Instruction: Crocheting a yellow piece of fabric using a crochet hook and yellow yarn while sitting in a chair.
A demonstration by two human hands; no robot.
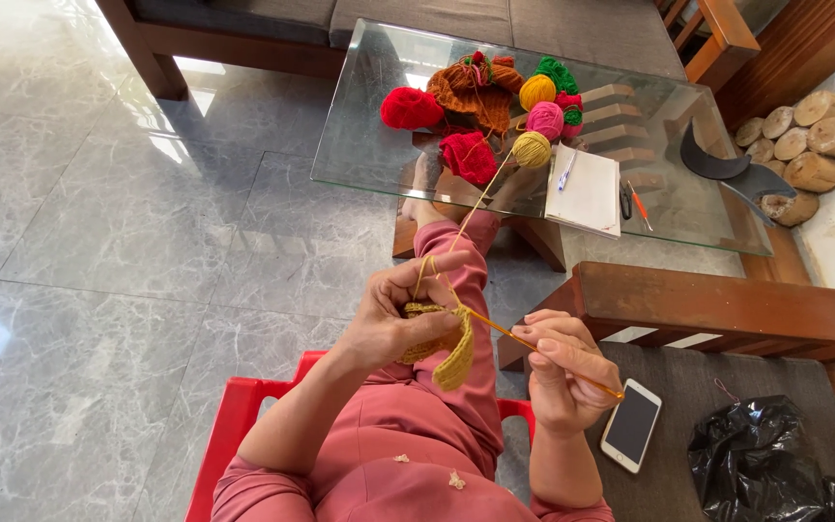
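Low in the middle of the frame, the left hand [400, 314] pinches the mustard crochet piece [442, 343] while the right hand [562, 372] grips the orange hook [543, 353], so I'd keep the strand [480, 198] from the top-centre yellow ball [532, 149] lightly taut and wrists loose.

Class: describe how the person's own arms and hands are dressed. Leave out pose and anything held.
Both hands, left and right, are bare: no gloves, and no rings or watch that I can make out. Pink sleeves are pushed up, leaving the forearms uncovered.
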